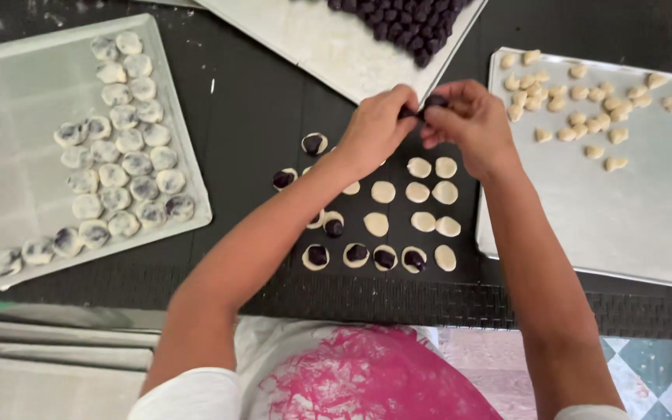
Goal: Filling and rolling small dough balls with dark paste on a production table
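My left hand (379,124) and my right hand (468,117) meet above the black mat (258,117), pinching a small dark purple filling ball (432,102) between their fingertips. Below them lie rows of flat pale dough discs (383,191), several topped with a dark filling ball (318,254). The top tray (328,47) holds a pile of dark purple filling balls (410,23) just beyond my hands.
A tray on the left (9,155) carries several closed, round filled dough balls (130,163). A tray on the right (624,218) has small raw dough pieces (577,117) scattered in its upper part. The mat's woven front edge (429,299) runs below the discs.
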